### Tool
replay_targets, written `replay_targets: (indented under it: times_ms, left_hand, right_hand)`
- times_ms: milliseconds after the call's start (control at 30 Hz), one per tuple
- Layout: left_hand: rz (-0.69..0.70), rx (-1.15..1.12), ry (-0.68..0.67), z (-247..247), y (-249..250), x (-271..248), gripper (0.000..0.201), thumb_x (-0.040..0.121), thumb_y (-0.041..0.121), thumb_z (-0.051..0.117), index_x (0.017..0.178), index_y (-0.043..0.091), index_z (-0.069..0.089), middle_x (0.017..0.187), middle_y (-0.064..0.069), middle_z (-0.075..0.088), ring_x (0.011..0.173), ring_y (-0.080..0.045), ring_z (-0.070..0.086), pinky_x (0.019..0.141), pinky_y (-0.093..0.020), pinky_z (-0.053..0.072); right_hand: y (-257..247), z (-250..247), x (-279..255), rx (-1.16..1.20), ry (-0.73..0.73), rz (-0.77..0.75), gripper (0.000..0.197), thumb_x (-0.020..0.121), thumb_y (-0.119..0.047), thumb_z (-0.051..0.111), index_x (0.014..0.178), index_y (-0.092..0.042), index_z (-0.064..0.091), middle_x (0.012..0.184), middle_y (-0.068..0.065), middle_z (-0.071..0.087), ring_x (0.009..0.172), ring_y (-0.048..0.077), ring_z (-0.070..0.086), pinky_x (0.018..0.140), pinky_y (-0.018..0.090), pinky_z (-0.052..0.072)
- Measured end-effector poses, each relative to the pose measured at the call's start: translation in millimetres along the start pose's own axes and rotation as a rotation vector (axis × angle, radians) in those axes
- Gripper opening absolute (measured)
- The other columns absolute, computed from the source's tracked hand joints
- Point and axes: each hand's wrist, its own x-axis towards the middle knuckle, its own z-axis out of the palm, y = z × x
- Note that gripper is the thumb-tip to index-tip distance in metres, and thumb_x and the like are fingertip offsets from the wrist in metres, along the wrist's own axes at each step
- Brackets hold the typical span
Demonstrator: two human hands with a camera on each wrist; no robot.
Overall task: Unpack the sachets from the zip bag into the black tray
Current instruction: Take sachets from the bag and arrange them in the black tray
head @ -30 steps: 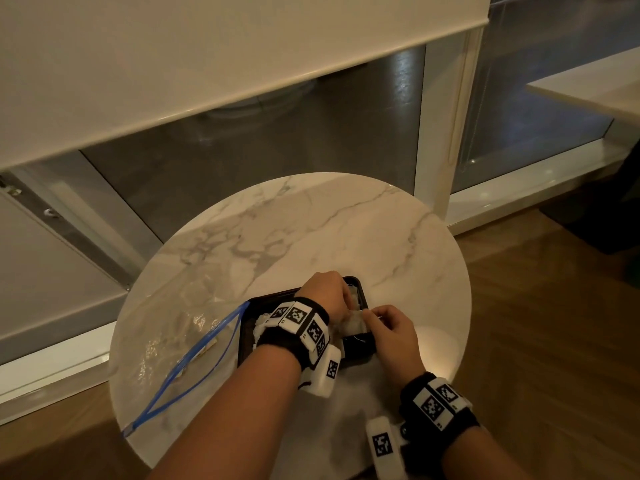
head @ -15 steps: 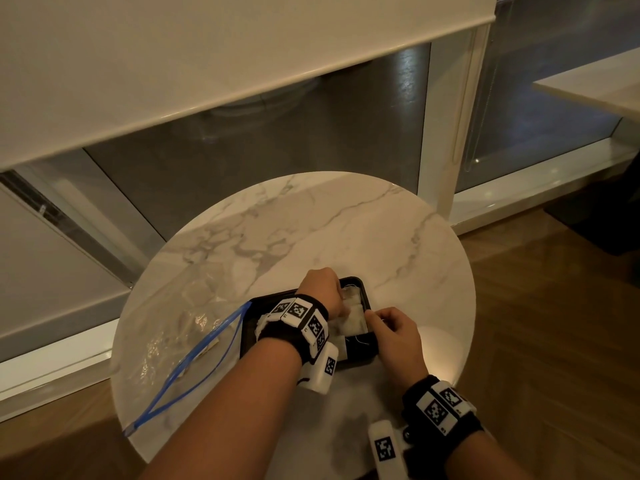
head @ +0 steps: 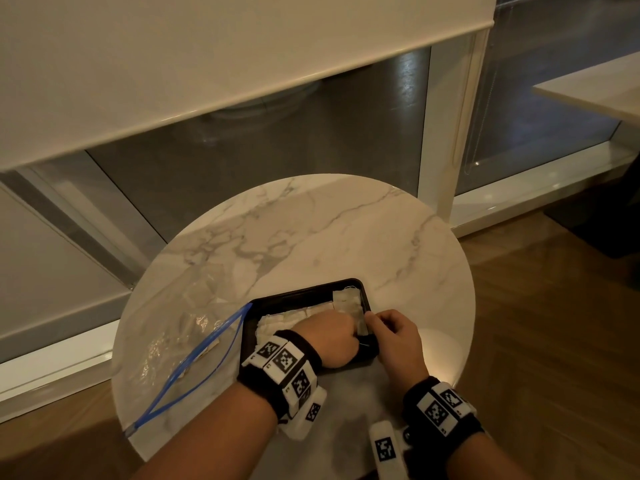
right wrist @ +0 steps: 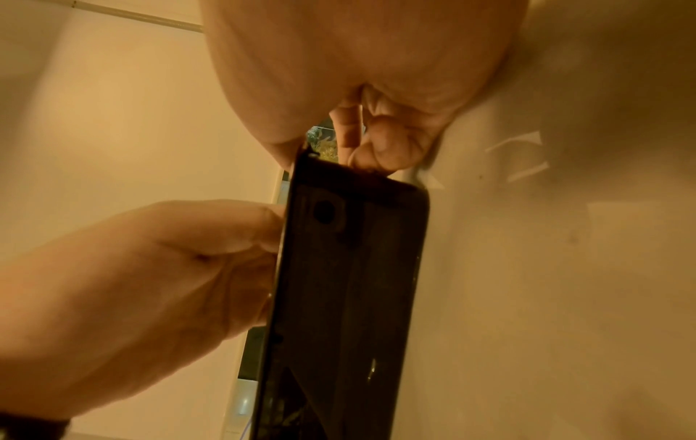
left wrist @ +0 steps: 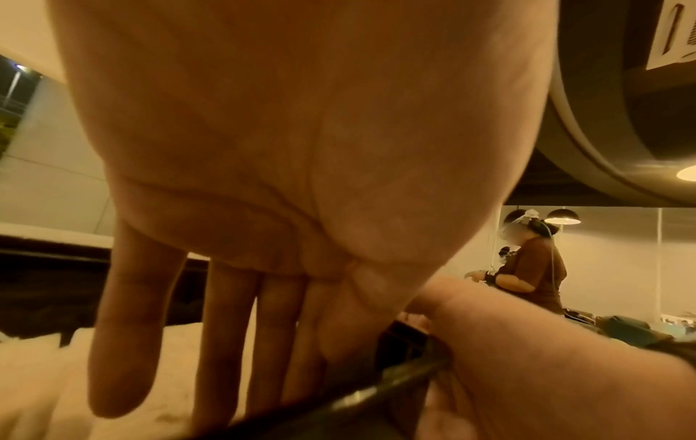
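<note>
The black tray (head: 304,295) sits near the front of the round marble table (head: 311,237), with white sachets (head: 346,301) lying inside along its far side. My left hand (head: 332,336) is in the tray. In the left wrist view its fingers (left wrist: 229,342) are straight and press down on the sachets (left wrist: 169,372). My right hand (head: 393,336) grips the tray's right rim (right wrist: 350,282), thumb inside and curled fingers (right wrist: 384,146) outside. One pale sachet (head: 362,328) stands between the two hands. The clear zip bag (head: 180,334) lies open to the left.
The bag's blue zip strip (head: 194,368) runs to the table's front left edge. Bare marble lies behind and to the right of the tray. A window frame (head: 446,133) and a roller blind (head: 173,64) stand beyond the table, and wooden floor (head: 554,341) is on the right.
My left hand has slid back toward me and lower into the tray, uncovering the row of sachets on the far side. My right hand has stayed at the tray's right rim.
</note>
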Motion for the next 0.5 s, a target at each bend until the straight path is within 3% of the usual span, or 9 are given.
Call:
replay_targets:
  times_ms: [167,333,433,500]
  left_hand:
    - [0.012,-0.024,0.022,4,-4,-2,0.026,0.094,0.021,0.047,0.1,0.01,0.069,0.098,-0.01,0.069,0.089,-0.025,0.065,0.082,-0.042,0.057]
    - [0.031,-0.059,0.035,9,-8,-9,0.021,0.095,0.02,0.049,0.098,0.012,0.068,0.093,-0.008,0.069,0.086,-0.025,0.065,0.072,-0.035,0.054]
    - [0.062,-0.091,0.056,10,-15,-13,0.027,0.096,0.02,0.05,0.115,0.022,0.07,0.111,-0.004,0.069,0.102,-0.022,0.064,0.086,-0.034,0.054]
    - [0.059,-0.164,0.131,8,-23,-18,0.031,0.098,0.019,0.051,0.122,0.027,0.068,0.124,0.001,0.067,0.112,-0.016,0.061,0.091,-0.026,0.048]
  right_hand:
    - [-2,-1,-1,-0.003,-0.006,-0.018,0.022,0.092,-0.028,0.067,0.077,-0.011,0.067,0.069,0.005,0.066,0.064,0.015,0.06,0.062,0.029,0.051]
    - [-3,-2,-1,-0.012,-0.01,-0.012,0.022,0.091,-0.029,0.068,0.078,-0.011,0.068,0.073,0.009,0.069,0.067,0.02,0.064,0.063,0.033,0.054]
    - [-4,-2,0,-0.003,-0.006,0.001,0.022,0.09,-0.029,0.07,0.077,-0.011,0.068,0.068,0.007,0.067,0.062,0.017,0.06,0.057,0.03,0.047]
    - [-7,-2,-1,0.008,-0.001,0.013,0.022,0.089,-0.027,0.071,0.077,-0.009,0.068,0.064,0.004,0.064,0.058,0.016,0.057,0.053,0.028,0.044]
